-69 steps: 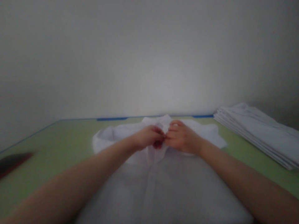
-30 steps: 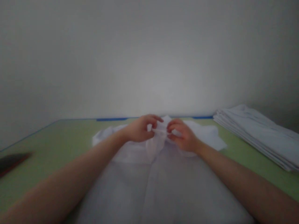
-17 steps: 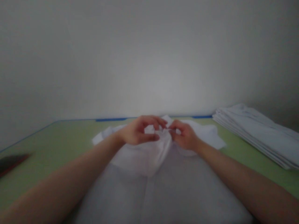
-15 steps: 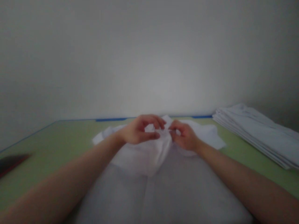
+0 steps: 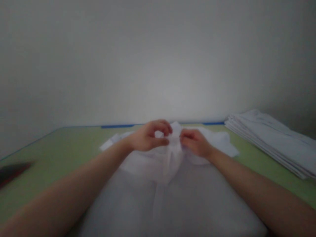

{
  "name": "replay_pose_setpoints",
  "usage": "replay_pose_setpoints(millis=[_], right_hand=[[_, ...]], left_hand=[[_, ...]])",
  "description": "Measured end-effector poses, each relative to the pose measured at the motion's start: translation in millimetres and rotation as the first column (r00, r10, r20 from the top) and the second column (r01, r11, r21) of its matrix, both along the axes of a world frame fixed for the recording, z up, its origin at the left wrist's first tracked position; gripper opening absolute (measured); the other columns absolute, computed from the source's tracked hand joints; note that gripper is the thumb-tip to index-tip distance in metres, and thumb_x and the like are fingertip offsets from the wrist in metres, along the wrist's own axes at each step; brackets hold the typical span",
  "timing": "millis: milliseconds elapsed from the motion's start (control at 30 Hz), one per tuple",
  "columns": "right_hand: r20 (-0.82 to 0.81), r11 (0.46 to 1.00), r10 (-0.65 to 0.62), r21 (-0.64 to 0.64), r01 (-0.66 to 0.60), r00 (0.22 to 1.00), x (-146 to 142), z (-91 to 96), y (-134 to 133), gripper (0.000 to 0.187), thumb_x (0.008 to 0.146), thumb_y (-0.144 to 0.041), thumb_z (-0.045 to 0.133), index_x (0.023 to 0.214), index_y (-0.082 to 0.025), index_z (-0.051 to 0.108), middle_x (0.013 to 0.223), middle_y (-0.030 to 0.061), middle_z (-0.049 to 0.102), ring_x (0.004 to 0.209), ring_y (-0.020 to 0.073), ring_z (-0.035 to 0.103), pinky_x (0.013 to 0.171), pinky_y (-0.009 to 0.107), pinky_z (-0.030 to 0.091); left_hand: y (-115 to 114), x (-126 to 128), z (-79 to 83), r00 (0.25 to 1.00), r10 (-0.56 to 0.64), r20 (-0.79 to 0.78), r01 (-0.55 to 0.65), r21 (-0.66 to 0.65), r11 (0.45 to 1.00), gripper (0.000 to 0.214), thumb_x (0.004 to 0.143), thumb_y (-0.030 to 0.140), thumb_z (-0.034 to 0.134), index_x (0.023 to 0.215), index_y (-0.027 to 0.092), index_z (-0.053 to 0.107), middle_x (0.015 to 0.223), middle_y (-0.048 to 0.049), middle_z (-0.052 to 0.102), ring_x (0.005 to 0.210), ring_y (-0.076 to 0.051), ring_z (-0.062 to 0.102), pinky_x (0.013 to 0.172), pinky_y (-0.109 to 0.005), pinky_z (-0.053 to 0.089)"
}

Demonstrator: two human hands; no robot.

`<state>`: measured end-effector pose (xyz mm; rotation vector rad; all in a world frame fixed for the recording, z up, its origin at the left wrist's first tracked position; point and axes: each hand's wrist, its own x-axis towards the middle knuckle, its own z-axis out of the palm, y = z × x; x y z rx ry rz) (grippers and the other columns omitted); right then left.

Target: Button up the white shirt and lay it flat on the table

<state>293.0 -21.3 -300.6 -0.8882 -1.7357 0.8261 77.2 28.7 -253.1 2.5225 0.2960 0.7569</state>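
Observation:
A white shirt (image 5: pixel 187 194) lies spread out in front of me, its front strip running up the middle and its short sleeves out to both sides. At the neck end, the cloth is lifted between my two hands. The fingers of my left hand (image 5: pixel 154 135) are curled, thumb below, pinching the raised cloth from the left. From the right, my right hand (image 5: pixel 195 141) grips the same part of the shirt with thumb and fingers pressed together. The picture is blurred, so any button between the fingertips cannot be made out.
A stack of folded white garments (image 5: pixel 274 141) lies at the right on the green table (image 5: pixel 66 151). At the left edge is a blurred dark object with red (image 5: pixel 14 172). Blue tape (image 5: pixel 117 126) marks the table's back edge, against a pale wall (image 5: pixel 158 59).
My right-hand fingers have closed more tightly on the cloth. The raised cloth between the hands has straightened, and my left hand has shifted very slightly.

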Motion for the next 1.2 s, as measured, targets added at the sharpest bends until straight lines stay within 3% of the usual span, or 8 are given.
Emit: replay_pose_setpoints(millis=[167,367,467,700,900,1067,1200], right_hand=[[0.019,0.996,0.006,-0.091,-0.004,1.0,-3.8,0.0,1.1,0.016,0.072,-0.024,0.057,0.06,-0.015,0.061,0.056,-0.0033,0.05,0.055,0.0086,0.043,0.053,0.021,0.032],[-0.163,0.986,0.036,-0.158,-0.062,0.986,-2.7,-0.1,1.8,0.02,0.072,-0.034,0.065,0.065,-0.016,0.063,0.063,-0.0016,0.054,0.058,0.0092,0.045,0.057,0.022,0.037],[-0.184,0.991,0.035,-0.119,-0.058,0.982,-1.2,-0.8,2.2,0.023,0.074,-0.038,0.065,0.067,-0.016,0.062,0.065,-0.001,0.054,0.061,0.0101,0.046,0.06,0.023,0.039],[-0.058,0.998,-0.058,-0.023,0.057,0.997,-5.0,-0.8,1.9,0.029,0.08,-0.044,0.059,0.069,-0.017,0.058,0.064,-0.0019,0.049,0.061,0.0095,0.042,0.056,0.021,0.037],[-0.085,0.996,-0.064,0.052,0.069,0.994,-2.0,0.8,3.5,0.024,0.079,-0.041,0.061,0.075,-0.018,0.058,0.068,-0.0017,0.053,0.064,0.0102,0.047,0.061,0.022,0.041],[-0.011,0.975,0.04,0.217,-0.036,0.999,7.0,4.2,2.7,0.027,0.068,-0.03,0.073,0.07,-0.018,0.049,0.089,0.0034,0.062,0.084,0.0155,0.056,0.078,0.03,0.044],[0.089,0.971,-0.042,0.24,0.019,0.995,8.1,5.7,2.0,0.021,0.075,-0.029,0.067,0.072,-0.018,0.049,0.077,0.0011,0.057,0.073,0.0128,0.053,0.071,0.027,0.043]], left_hand=[[-12.5,6.9,-0.9,0.999,0.051,-0.018,-0.051,-0.028,0.998,0.014,0.084,0.029,0.055,0.082,0.015,0.057,0.105,-0.0091,0.058,0.093,-0.016,0.056,0.085,-0.031,0.045],[-22.3,15.7,-1.7,0.962,0.239,-0.133,-0.229,0.087,0.97,0.024,0.079,0.04,0.06,0.088,0.017,0.061,0.087,-0.0042,0.062,0.078,-0.015,0.057,0.074,-0.028,0.046],[-17.4,15.2,-3.3,0.955,0.257,-0.151,-0.24,0.125,0.963,0.025,0.078,0.042,0.061,0.082,0.017,0.063,0.086,-0.0038,0.063,0.079,-0.015,0.057,0.073,-0.027,0.045],[-8.7,12.5,-5.6,0.939,0.297,-0.176,-0.27,0.159,0.95,0.03,0.073,0.046,0.065,0.071,0.017,0.062,0.09,-0.0036,0.064,0.077,-0.015,0.057,0.071,-0.026,0.044],[-15.5,13.1,-1.1,0.969,0.249,-0.009,-0.244,0.16,0.956,0.025,0.074,0.038,0.066,0.065,0.015,0.06,0.108,-0.0079,0.06,0.088,-0.016,0.057,0.075,-0.028,0.046],[-14.6,9.3,-0.1,0.98,0.201,-0.014,-0.198,0.098,0.975,0.024,0.074,0.037,0.065,0.066,0.016,0.059,0.086,-0.0051,0.064,0.077,-0.014,0.057,0.069,-0.026,0.045],[-12.7,7.2,2.2,0.961,0.235,-0.149,-0.228,0.062,0.972,0.024,0.075,0.041,0.063,0.072,0.017,0.062,0.073,-0.0002,0.062,0.066,-0.012,0.054,0.061,-0.023,0.041]])
